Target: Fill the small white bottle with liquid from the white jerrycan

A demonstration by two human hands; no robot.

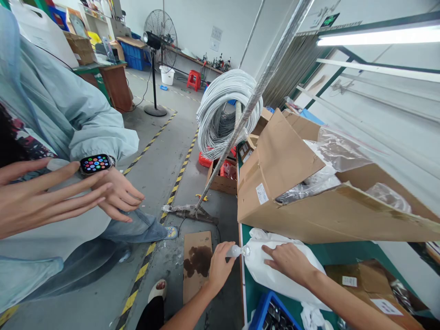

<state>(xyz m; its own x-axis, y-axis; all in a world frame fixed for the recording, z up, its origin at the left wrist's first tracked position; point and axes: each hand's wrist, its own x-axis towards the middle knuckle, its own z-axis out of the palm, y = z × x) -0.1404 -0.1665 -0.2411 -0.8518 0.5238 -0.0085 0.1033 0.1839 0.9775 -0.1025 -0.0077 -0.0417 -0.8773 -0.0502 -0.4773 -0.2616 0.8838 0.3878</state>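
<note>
At the table [347, 252] edge, left fingers [222, 247] pinch a translucent piece [234, 250] (partly hidden), right fingers [270, 251] spread over a white bag [271, 273].

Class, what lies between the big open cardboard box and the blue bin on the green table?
In the head view, a white, bag-like bundle lies between them, with the person's right hand over it.

Red stool [194, 79], white bucket [167, 76], wire coil [211, 103] — pale grey
</note>
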